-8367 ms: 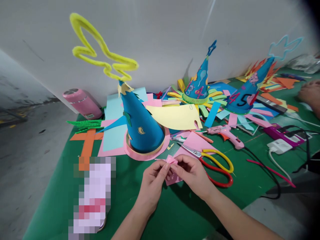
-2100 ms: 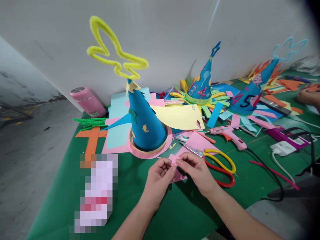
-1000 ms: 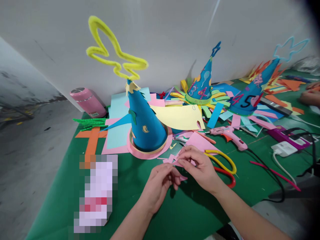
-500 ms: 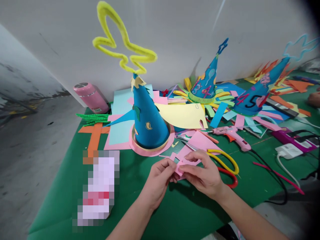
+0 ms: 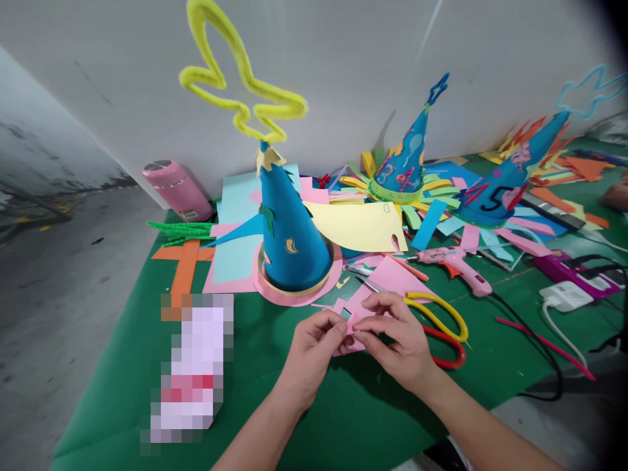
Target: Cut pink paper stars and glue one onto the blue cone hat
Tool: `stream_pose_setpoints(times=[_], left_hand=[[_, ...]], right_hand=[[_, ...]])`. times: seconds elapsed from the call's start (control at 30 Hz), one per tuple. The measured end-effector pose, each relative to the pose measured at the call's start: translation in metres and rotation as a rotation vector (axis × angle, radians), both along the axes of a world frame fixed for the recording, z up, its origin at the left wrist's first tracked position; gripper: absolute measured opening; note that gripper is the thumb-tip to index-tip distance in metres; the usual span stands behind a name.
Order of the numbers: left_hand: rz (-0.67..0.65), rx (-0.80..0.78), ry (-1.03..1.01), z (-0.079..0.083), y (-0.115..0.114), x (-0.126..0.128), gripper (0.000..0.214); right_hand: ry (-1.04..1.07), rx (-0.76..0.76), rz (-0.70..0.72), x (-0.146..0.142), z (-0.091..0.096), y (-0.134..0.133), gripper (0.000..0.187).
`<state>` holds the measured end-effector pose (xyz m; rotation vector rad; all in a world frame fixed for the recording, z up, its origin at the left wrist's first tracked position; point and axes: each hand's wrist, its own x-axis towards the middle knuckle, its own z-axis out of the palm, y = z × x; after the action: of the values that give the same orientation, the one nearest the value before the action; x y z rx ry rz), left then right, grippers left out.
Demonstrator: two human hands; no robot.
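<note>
Pink paper [image 5: 352, 322], yellow-and-red scissors [image 5: 460, 336]

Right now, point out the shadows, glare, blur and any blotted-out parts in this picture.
Head view, front: soft shadow on the green table below the right hand; head view, back: pale streak on the wall; head view, lower left: coarse pixel blocks over a lilac item; head view, right edge: another person's hand looks blurred.

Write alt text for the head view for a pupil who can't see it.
A left hand pinches pink paper, the right hand beside it, above a green table. Scissors lie nearby; three blue cone hats stand behind.
</note>
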<state>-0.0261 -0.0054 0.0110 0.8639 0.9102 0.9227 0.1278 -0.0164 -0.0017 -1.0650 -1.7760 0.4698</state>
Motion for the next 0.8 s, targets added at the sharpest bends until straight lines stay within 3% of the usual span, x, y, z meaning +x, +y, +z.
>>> stream_pose_setpoints(times=[0.3,0.4,0.8], left_hand=[[-0.002,0.136,0.150,0.004,0.000,0.001,0.020],[-0.012,0.169,0.228,0.006,0.001,0.000,0.022],[-0.060,0.270,0.415,-0.002,0.000,0.000,0.018]], right_hand=[[0.433,-0.528,0.047,-0.011,0.007,-0.001,0.005],[0.564,-0.637,0.077,-0.012,0.009,0.000,0.007],[0.496,-0.570,0.009,-0.009,0.005,0.000,0.006]])
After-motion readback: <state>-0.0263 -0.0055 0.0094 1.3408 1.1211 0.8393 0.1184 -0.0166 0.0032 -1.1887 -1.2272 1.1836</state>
